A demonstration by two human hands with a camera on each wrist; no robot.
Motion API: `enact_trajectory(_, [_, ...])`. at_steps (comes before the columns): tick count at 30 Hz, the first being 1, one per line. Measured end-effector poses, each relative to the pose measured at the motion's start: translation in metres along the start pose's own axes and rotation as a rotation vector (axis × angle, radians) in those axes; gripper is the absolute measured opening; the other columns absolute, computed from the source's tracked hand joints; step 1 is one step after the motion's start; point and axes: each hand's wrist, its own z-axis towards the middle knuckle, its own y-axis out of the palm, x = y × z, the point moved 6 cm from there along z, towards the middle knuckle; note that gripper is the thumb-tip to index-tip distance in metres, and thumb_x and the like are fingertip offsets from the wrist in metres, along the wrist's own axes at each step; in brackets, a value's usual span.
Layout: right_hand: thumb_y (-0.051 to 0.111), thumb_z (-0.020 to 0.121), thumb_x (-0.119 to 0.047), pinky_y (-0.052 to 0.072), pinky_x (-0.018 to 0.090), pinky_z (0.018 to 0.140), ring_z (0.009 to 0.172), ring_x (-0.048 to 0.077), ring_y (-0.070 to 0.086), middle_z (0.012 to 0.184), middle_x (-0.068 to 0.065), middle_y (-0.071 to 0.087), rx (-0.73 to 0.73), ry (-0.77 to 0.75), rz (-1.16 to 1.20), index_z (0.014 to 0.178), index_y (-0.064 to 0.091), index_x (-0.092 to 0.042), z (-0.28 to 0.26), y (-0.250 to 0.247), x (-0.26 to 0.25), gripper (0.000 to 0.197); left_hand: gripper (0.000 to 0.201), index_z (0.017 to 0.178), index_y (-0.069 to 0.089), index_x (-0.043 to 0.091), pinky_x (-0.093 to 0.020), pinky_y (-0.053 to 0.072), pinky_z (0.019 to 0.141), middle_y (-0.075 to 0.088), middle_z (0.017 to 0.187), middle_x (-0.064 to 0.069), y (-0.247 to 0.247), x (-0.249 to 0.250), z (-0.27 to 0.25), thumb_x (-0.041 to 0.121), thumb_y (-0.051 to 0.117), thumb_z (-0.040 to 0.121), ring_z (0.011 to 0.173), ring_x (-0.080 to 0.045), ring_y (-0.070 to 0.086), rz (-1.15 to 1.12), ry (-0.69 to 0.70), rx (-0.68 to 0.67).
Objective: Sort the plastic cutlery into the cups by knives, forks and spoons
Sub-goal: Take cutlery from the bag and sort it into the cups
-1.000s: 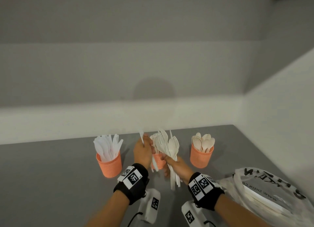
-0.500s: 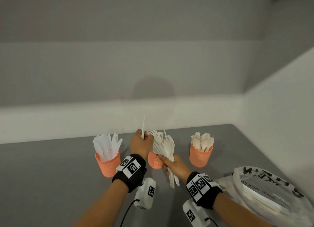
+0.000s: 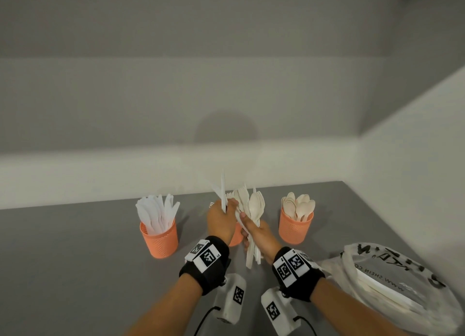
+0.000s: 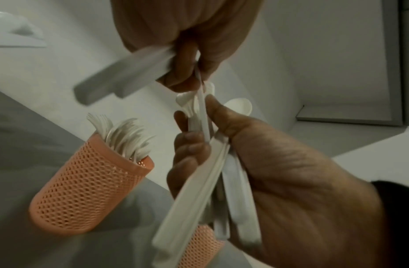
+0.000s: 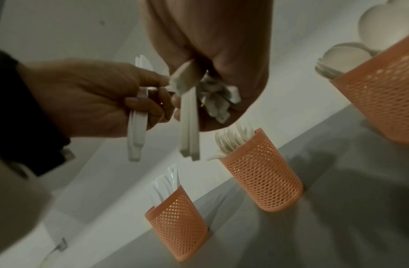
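above the middle cup: both hands meet over mixed cutlery.

on the grey table (image 3: 75,260), three orange mesh cups stand in a row. knife cup (image 3: 159,240) at 9 o'clock of the hands, holding white knives. fork cup (image 5: 260,174) directly beneath the hands, mostly hidden in the head view. spoon cup (image 3: 295,227) at 3 o'clock, holding spoons. right hand (image 3: 260,235) is curled round a bundle (image 3: 251,209) of forks and spoons, heads up, handles hanging below the fist. left hand (image 3: 220,221) grips two knives (image 3: 222,194), blades pointing to 12 o'clock, and its fingertips pinch a piece in the bundle; piece type cannot be told. plastic bag (image 3: 392,282) lies at 4 o'clock.
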Motion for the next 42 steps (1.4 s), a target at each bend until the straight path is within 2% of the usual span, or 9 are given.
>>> enact_trajectory(8, [0.052, 0.092, -0.034, 0.045, 0.023, 0.044, 0.037, 0.008, 0.042, 0.043, -0.006, 0.038, 0.04, 0.115, 0.125, 0.076, 0.052, -0.013, -0.002, -0.019, 0.007, 0.027, 0.035, 0.071, 0.046, 0.013, -0.028, 0.041, 0.054, 0.045, 0.052, -0.003, -0.021, 0.012, 0.021, 0.032, 0.035, 0.099, 0.048, -0.019, 0.045, -0.216, -0.078, 0.103])
enact_trajectory(13, [0.06, 0.087, -0.034, 0.033, 0.016, 0.038, 0.032, 0.003, 0.031, 0.04, -0.008, 0.035, -0.273, 0.233, 0.263, 0.081, 0.06, -0.022, -0.012, -0.002, -0.003, 0.013, 0.035, 0.064, 0.047, 0.016, -0.014, 0.024, 0.033, 0.041, 0.04, 0.009, -0.006, 0.0, 0.007, 0.042, 0.059, 0.085, 0.029, -0.002, 0.03, -0.149, -0.245, -0.369])
enact_trajectory(16, [0.053, 0.086, -0.032, 0.033, 0.014, 0.04, 0.03, 0.001, 0.032, 0.036, -0.008, 0.036, -0.501, 0.316, 0.255, 0.062, 0.065, -0.027, -0.022, 0.017, -0.006, 0.027, 0.057, 0.071, 0.048, 0.007, -0.016, 0.03, 0.046, 0.04, 0.051, -0.003, 0.011, -0.016, -0.006, 0.062, 0.065, 0.07, 0.039, -0.008, 0.034, -0.248, -0.326, -0.678])
enact_trajectory(19, [0.052, 0.08, -0.03, 0.04, 0.017, 0.048, 0.034, 0.001, 0.035, 0.036, -0.01, 0.036, -0.649, 0.394, 0.227, 0.057, 0.064, -0.027, -0.032, 0.03, -0.004, 0.026, 0.069, 0.091, 0.063, 0.001, -0.024, 0.039, 0.071, 0.04, 0.091, -0.001, 0.019, -0.016, -0.012, 0.063, 0.07, 0.063, 0.077, -0.017, 0.042, -0.37, -0.358, -0.789])
enact_trajectory(26, [0.059, 0.074, -0.021, 0.05, 0.024, 0.061, 0.05, 0.01, 0.053, 0.049, -0.004, 0.053, -0.641, 0.431, 0.145, 0.063, 0.055, -0.016, -0.027, 0.031, 0.002, 0.013, 0.02, 0.067, 0.052, 0.008, -0.015, 0.03, 0.034, 0.047, 0.047, -0.001, 0.017, 0.003, -0.009, 0.021, 0.066, 0.075, 0.033, -0.009, 0.038, -0.125, -0.263, -0.596])
enact_trajectory(32, [0.057, 0.085, -0.004, 0.049, 0.013, 0.069, 0.082, 0.01, 0.061, 0.094, 0.002, 0.063, -0.154, 0.064, -0.334, 0.112, 0.056, -0.006, 0.0, 0.007, -0.012, 0.027, 0.018, 0.093, 0.062, 0.0, -0.027, 0.049, 0.065, 0.066, 0.085, -0.013, 0.012, -0.006, 0.009, 0.005, 0.059, 0.077, 0.074, -0.023, 0.063, -0.107, -0.243, -0.184])
enact_trajectory(35, [0.055, 0.085, -0.006, 0.05, 0.023, 0.078, 0.092, 0.016, 0.063, 0.1, 0.001, 0.065, -0.058, -0.102, -0.442, 0.117, 0.055, -0.013, 0.003, 0.012, -0.015, 0.033, 0.02, 0.097, 0.062, 0.005, -0.023, 0.047, 0.06, 0.064, 0.083, -0.006, 0.014, -0.008, 0.008, 0.013, 0.063, 0.079, 0.073, -0.018, 0.061, -0.125, -0.253, -0.082])
enact_trajectory(38, [0.051, 0.091, -0.011, 0.05, 0.029, 0.06, 0.06, 0.012, 0.061, 0.071, 0.003, 0.061, 0.04, -0.071, -0.365, 0.088, 0.058, -0.014, 0.004, 0.009, -0.012, 0.008, 0.031, 0.095, 0.063, 0.007, -0.021, 0.049, 0.057, 0.067, 0.08, -0.003, 0.021, -0.001, 0.007, 0.03, 0.072, 0.077, 0.072, -0.016, 0.064, -0.152, -0.246, -0.12])
enact_trajectory(42, [0.053, 0.093, -0.015, 0.033, 0.017, 0.035, 0.03, 0.006, 0.035, 0.041, -0.004, 0.038, -0.05, 0.219, 0.181, 0.075, 0.049, -0.014, 0.001, 0.001, -0.001, 0.019, 0.034, 0.075, 0.058, 0.01, -0.011, 0.03, 0.032, 0.054, 0.052, 0.004, 0.015, 0.001, 0.01, 0.042, 0.06, 0.085, 0.029, 0.0, 0.04, -0.2, -0.311, -0.191])
